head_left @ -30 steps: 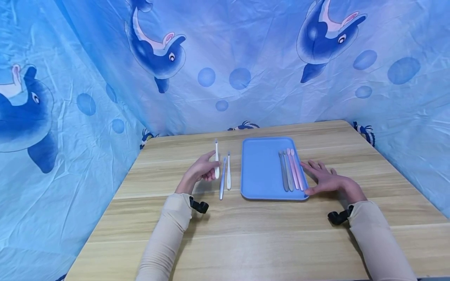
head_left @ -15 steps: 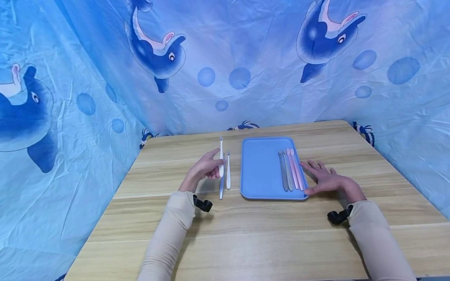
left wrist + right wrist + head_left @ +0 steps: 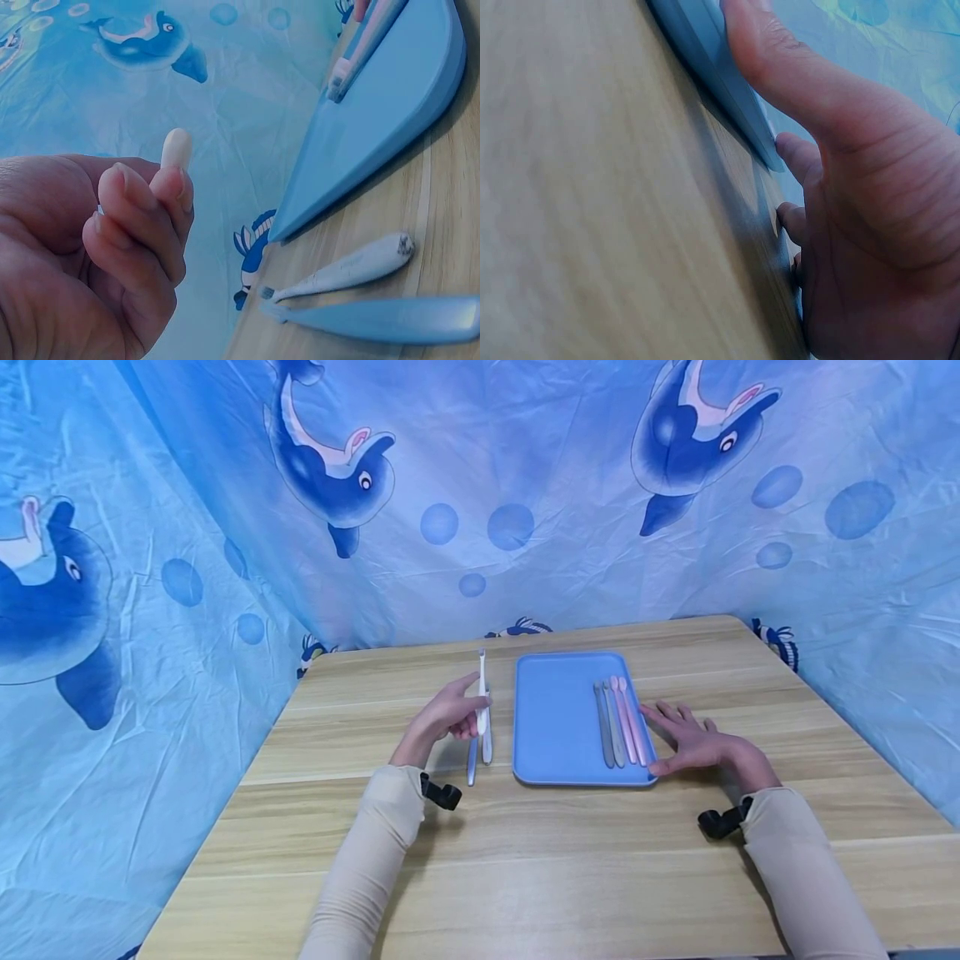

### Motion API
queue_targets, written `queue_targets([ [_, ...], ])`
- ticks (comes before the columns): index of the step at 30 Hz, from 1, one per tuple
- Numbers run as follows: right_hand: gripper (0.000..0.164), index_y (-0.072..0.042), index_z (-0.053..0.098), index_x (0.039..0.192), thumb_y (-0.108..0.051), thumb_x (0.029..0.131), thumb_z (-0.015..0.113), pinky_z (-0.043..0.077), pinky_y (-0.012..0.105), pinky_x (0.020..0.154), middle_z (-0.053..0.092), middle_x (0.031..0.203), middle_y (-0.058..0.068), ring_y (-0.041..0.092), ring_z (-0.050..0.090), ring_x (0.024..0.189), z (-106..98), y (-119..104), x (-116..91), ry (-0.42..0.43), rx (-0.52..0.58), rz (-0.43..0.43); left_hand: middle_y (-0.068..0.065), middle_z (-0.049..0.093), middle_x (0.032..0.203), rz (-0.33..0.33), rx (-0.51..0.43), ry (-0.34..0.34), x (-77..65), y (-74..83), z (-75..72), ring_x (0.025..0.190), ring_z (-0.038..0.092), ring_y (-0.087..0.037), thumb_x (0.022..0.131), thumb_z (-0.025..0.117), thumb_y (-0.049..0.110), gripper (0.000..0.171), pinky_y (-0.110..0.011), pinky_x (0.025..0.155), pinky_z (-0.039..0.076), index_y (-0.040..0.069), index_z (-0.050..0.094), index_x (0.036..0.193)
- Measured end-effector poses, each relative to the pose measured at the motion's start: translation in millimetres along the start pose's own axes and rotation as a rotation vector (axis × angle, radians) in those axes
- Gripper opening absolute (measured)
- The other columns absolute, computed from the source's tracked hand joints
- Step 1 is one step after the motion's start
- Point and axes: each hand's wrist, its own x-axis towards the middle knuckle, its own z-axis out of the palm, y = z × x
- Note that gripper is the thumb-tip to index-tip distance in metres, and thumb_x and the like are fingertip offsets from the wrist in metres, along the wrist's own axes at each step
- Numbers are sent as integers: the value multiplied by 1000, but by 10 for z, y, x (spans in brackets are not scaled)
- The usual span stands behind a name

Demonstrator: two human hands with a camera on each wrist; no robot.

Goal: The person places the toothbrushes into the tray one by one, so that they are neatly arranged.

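In my left hand I pinch a white toothbrush, its head pointing away from me, above the table. The left wrist view shows its rounded handle end poking out past the curled fingers. Below lie a blue toothbrush and another white toothbrush, side by side and partly covered by the hand in the head view. My right hand is spread at the right rim of a blue tray, thumb and fingertips at its edge. Two grey toothbrushes and two pink toothbrushes lie along the tray's right side.
The wooden table extends on all sides of the tray. A blue curtain printed with dolphins hangs behind the table and along its sides. A black wrist strap mount sits on the left wrist.
My left hand has carried the white toothbrush to the right, over the other two brushes and closer to the tray. The right hand and the tray have stayed in place.
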Motion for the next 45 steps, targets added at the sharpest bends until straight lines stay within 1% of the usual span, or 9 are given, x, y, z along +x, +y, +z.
queue_targets([
  [9, 116, -14, 11, 162, -56, 76, 77, -10, 86, 104, -3, 164, 34, 66, -10, 145, -6, 12, 14, 5, -8, 0, -1, 57, 48, 5, 4, -11, 40, 62, 80, 35, 49, -9, 102, 55, 21, 74, -21, 35, 39, 20, 12, 163],
  [13, 116, -14, 11, 162, -56, 76, 77, -9, 87, 104, -3, 164, 34, 66, -10, 145, -3, 19, 13, 7, -8, -2, -1, 57, 49, 18, 1, -30, 53, 66, 106, 35, 50, -9, 102, 54, 19, 74, -21, 35, 39, 20, 12, 163],
  [17, 115, -14, 11, 162, -55, 77, 77, -8, 87, 104, -4, 164, 34, 65, -10, 145, 3, 8, 3, 2, -1, -5, -2, 58, 49, 16, -5, -40, 55, 57, 119, 35, 50, -9, 103, 52, 18, 73, -21, 35, 39, 21, 11, 163],
  [24, 115, -15, 11, 162, -56, 76, 77, -10, 86, 104, -4, 164, 34, 66, -11, 144, 5, 13, 4, -2, -3, -1, -1, 57, 48, 4, -8, -34, 55, 59, 134, 35, 49, -9, 103, 52, 18, 74, -21, 35, 39, 20, 10, 163],
  [31, 114, -17, 11, 162, -53, 77, 78, -10, 87, 103, -3, 163, 35, 66, -11, 144, 1, 24, 8, 11, 7, -19, -1, 56, 47, -9, -22, -26, 79, 97, 171, 35, 48, -10, 102, 55, 19, 76, -21, 36, 40, 21, 9, 163],
  [35, 115, -16, 10, 162, -54, 77, 77, -9, 87, 103, -3, 164, 34, 66, -11, 144, -7, 24, 13, 10, 2, -17, -1, 55, 47, -10, -26, -28, 100, 131, 218, 35, 49, -10, 102, 55, 20, 76, -21, 36, 40, 20, 10, 163],
  [36, 115, -14, 11, 162, -54, 77, 77, -9, 87, 103, -3, 163, 35, 66, -11, 144, -8, 24, 16, 9, -1, -19, -1, 55, 47, -8, -24, -30, 106, 138, 230, 35, 49, -10, 102, 55, 20, 76, -21, 36, 41, 20, 10, 163],
  [40, 116, -14, 11, 162, -56, 76, 77, -8, 87, 104, -3, 164, 35, 66, -11, 144, -11, 24, 13, 3, -20, -10, -1, 56, 47, 2, -8, -40, 127, 164, 280, 35, 49, -10, 102, 55, 21, 76, -21, 36, 41, 20, 10, 163],
  [45, 116, -14, 12, 162, -55, 75, 77, -9, 87, 104, -3, 163, 35, 66, -11, 144, -14, 18, 7, 3, -15, -7, -2, 56, 48, 14, -4, -45, 147, 191, 341, 35, 49, -11, 102, 56, 22, 76, -21, 36, 39, 20, 10, 163],
])
